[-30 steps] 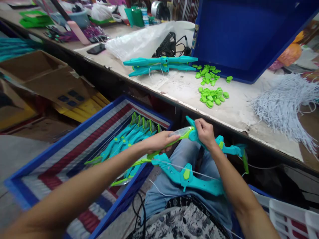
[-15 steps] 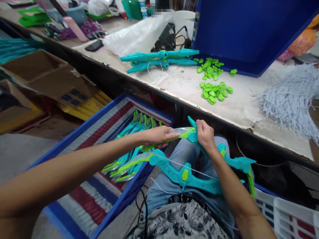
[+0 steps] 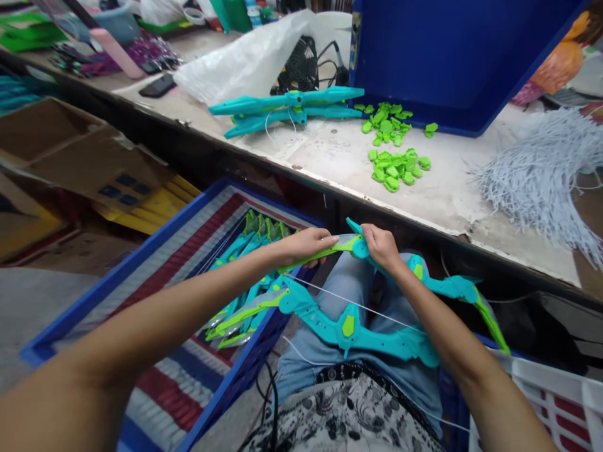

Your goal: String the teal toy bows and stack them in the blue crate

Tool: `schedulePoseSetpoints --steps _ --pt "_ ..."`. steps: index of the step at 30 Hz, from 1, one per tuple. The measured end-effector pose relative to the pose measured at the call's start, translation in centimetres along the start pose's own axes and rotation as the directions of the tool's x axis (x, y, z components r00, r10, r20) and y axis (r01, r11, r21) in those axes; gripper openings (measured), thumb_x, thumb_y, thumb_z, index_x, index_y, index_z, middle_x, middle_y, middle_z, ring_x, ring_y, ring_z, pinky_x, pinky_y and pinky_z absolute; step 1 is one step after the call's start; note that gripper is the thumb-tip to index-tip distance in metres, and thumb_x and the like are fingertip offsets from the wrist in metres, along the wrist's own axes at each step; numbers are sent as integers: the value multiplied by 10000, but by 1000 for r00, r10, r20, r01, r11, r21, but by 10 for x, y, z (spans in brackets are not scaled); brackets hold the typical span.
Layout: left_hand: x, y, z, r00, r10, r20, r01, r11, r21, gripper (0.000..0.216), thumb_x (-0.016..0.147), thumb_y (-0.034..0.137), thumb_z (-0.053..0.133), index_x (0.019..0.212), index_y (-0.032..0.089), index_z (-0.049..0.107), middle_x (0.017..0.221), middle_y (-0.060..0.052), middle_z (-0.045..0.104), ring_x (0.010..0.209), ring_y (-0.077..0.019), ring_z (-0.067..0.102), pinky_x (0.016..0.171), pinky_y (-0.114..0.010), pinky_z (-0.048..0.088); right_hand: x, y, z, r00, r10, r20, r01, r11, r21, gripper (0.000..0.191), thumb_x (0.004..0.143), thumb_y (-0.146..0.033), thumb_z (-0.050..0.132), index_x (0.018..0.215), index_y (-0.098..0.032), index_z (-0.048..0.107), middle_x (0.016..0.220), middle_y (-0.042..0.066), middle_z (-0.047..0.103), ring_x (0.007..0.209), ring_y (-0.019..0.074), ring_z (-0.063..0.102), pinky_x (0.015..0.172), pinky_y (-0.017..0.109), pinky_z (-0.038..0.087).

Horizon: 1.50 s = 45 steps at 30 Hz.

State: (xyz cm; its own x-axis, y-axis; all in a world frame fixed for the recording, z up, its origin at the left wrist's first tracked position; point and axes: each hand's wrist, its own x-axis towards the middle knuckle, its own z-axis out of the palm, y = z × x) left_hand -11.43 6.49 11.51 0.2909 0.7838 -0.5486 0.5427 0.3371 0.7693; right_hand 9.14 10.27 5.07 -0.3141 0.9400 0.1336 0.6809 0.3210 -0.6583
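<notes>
— While the left hand and right hand work over the lap, what's in the crate?
— Teal bows, stacked at its far end. Just right of the crate, both grips hold one bow: left on its green tip, right on its teal joint.

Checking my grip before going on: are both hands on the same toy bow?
Yes, the left hand and right hand both grip one end of one toy bow.

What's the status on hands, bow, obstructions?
Left hand, right hand both shut on upper bow, at green limb and teal joint. Second bow lies across lap beneath. Nothing blocking.
</notes>
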Motion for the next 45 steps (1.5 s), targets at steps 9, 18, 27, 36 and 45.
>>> schedulePoseSetpoints --steps 9,18,27,36,45 --pt "29 -32 -15 940 197 -279 -109 947 302 239 753 359 600 866 154 649 760 -41 671 669 -179 613 607 -265 441 20 11 20 994 57 97 -36 979 -200 368 954 -377 380 994 -208 705 1009 81 715 932 224 641 772 282 426" --pt "-78 -83 81 829 432 -356 -347 895 281 210 847 342 522 793 180 644 789 -49 666 746 -165 602 702 -269 460 5 26 7 991 -125 57 134 970 -204 379 925 -399 441 1142 -160 640 1076 117 667 988 256 609 866 367 466" --pt "-136 -178 145 732 -491 -473 263 844 -468 530 690 658 529 683 147 667 671 -43 650 700 -215 577 642 -293 418 -62 -15 -4 863 -490 -124 460 863 -207 255 934 -282 446 1030 -172 656 928 107 662 874 234 574 796 386 458" --pt "-100 -185 163 731 -510 -453 135 759 -637 311 512 439 709 621 152 665 620 -32 656 689 -223 586 640 -299 411 -107 -102 109 683 -616 393 688 723 -61 249 874 -254 559 1089 -141 612 1190 167 573 1122 270 477 908 417 436" --pt "-159 -146 138 822 -463 -331 -311 123 -943 373 516 293 860 654 172 535 521 64 477 539 -101 516 610 -258 484 -78 -110 155 686 -276 673 483 865 -137 459 841 -162 520 1299 -167 478 1095 175 592 1138 318 479 866 551 458"
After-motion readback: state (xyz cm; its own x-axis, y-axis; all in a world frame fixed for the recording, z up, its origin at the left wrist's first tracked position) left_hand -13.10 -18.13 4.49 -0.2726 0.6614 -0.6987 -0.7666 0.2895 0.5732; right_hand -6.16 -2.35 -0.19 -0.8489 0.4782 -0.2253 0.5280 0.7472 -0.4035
